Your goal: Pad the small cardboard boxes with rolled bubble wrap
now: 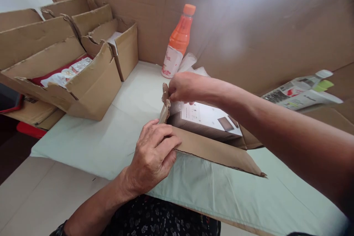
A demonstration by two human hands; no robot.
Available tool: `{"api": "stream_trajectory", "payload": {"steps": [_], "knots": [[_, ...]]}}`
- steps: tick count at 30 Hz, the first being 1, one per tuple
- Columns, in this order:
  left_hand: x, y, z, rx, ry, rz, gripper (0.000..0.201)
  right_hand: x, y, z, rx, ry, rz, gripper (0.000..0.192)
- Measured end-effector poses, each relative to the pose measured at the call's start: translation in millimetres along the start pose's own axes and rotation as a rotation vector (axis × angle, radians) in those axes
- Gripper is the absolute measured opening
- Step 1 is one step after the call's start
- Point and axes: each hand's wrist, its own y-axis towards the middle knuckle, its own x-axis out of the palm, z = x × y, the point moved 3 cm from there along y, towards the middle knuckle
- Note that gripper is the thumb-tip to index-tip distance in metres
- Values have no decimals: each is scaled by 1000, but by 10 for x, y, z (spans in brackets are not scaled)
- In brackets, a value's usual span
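Observation:
An open cardboard box (210, 147) stands on the pale cloth with its near flap folded outward. My left hand (155, 151) is closed on the near left corner of this box, fingers over the cardboard edge. My right hand (184, 86) reaches across into the left end of the box, its fingers curled down on clear bubble wrap (177, 108); the fingertips are partly hidden. Inside lies a white printed carton (204, 118) with a dark picture on its top. More clear wrap (188, 62) shows behind my right hand.
An orange-capped bottle (177, 44) stands behind the box. Several open cardboard bins (94, 92) are at the left, one holding wrapped packets (69, 72). A clear bottle (293, 88) and a white tube (306, 99) lean at the right. Upright cardboard (249, 44) closes the back.

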Motion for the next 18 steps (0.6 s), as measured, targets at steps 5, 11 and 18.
{"api": "stream_trajectory", "payload": {"steps": [5, 11, 18], "knots": [[20, 9, -18, 0, -13, 25, 28, 16, -227, -23, 49, -133, 21, 24], [25, 31, 43, 6, -11, 49, 29, 100, -283, -77, 30, -28, 121, 7], [-49, -196, -68, -132, 32, 233, 52, -172, -1615, 701, -3, 228, 418, 28]]}}
